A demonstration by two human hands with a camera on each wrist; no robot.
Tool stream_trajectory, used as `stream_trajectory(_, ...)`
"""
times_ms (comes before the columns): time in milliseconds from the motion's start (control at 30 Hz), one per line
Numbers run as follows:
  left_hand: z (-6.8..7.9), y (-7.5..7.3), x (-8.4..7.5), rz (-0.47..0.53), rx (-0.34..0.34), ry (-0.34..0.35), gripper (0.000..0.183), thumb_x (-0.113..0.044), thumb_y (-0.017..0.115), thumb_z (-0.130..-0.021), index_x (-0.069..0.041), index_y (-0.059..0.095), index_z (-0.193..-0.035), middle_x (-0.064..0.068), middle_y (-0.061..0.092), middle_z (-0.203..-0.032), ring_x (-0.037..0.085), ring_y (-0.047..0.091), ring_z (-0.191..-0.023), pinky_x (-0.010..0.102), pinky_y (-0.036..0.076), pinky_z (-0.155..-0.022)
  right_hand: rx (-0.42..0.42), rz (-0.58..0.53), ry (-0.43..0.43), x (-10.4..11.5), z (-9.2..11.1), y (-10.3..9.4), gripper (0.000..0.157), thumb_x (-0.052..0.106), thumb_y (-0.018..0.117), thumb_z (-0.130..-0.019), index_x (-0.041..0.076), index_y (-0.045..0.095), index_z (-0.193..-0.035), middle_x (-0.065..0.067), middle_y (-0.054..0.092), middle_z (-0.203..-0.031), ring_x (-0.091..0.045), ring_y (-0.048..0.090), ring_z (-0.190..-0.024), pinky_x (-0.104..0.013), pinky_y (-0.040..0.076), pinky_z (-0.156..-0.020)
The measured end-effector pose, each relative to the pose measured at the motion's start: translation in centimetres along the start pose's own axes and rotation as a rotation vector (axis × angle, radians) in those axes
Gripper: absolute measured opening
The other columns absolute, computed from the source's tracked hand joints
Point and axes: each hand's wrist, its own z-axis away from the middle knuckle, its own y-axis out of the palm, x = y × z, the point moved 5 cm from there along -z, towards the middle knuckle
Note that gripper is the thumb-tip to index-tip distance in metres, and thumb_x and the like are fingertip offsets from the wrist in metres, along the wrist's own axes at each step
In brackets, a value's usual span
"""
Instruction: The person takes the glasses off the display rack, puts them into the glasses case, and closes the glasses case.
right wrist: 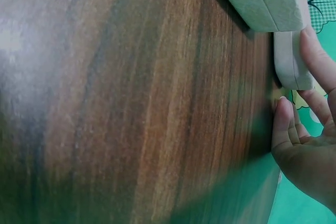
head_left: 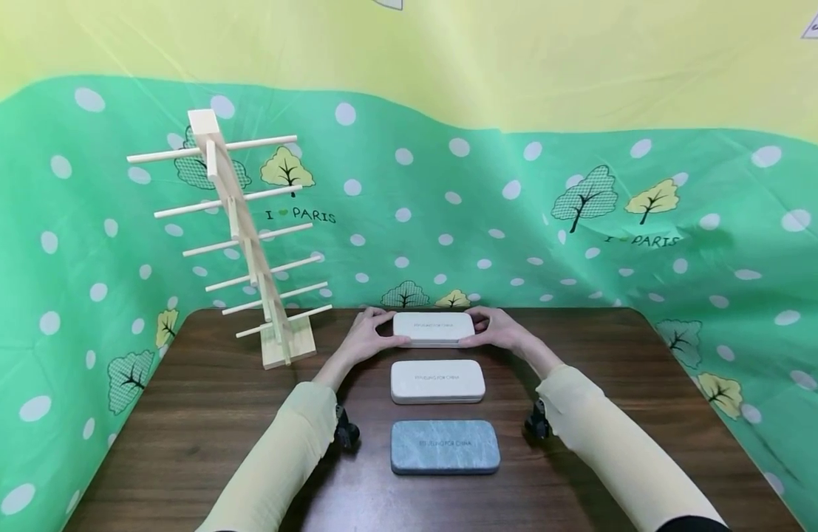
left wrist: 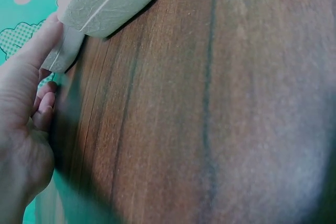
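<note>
A white glasses case (head_left: 434, 329) lies at the far edge of the table, with dark lettering on its lid. My left hand (head_left: 365, 337) grips its left end, thumb at the front corner and fingers round toward the back. On the other end, my right hand (head_left: 500, 329) holds it the same way, as the right wrist view also shows. Closer in lies a second white glasses case (head_left: 438, 381), and nearest of all a blue-grey marbled glasses case (head_left: 445, 447); the three form a column. Both wrist views show the far case partly hidden behind the second one.
At the back left of the brown wooden table (head_left: 202, 414) stands a tall wooden rack (head_left: 249, 244) with several rods sticking out sideways, its square base close to my left forearm. A green and yellow patterned cloth (head_left: 488, 192) hangs behind the table and along its sides.
</note>
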Motion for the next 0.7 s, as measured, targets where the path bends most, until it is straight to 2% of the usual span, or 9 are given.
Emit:
stream_trajectory(200,0.37,0.1,-0.26,0.004,0.008,0.008,0.085,-0.055,0.08,-0.085,-0.015,0.05,-0.153,0.014,0.045,-0.153,0.036,0.038,-0.145,0.05,0.039,-0.118,-0.011,0.002,0.004,-0.13,0.26,0.33,0.085,0.034,0.09,-0.08,0.003,0.05,-0.148,-0.022,0.058,-0.139,-0.034,0.057,-0.122,-0.046,0.05,-0.103)
stream_trajectory(467,0.64,0.53,0.22,0.026,0.035,-0.014,0.089,-0.059,0.081,-0.082,-0.016,0.05,-0.153,0.013,0.044,-0.155,0.035,0.037,-0.146,0.052,0.039,-0.118,0.024,-0.002,0.032,-0.95,0.2,0.8,0.087,0.037,0.088,-0.081,0.006,0.047,-0.152,-0.02,0.055,-0.142,-0.033,0.055,-0.124,-0.045,0.049,-0.103)
stream_trajectory(700,0.51,0.15,-0.3,0.052,0.041,-0.016,0.087,-0.054,0.081,-0.084,-0.014,0.049,-0.154,0.015,0.042,-0.156,0.036,0.035,-0.148,0.052,0.038,-0.119,0.028,-0.009,0.004,-0.62,0.18,0.31,0.089,0.037,0.087,-0.082,0.005,0.045,-0.154,-0.021,0.052,-0.145,-0.035,0.053,-0.126,-0.047,0.048,-0.104)
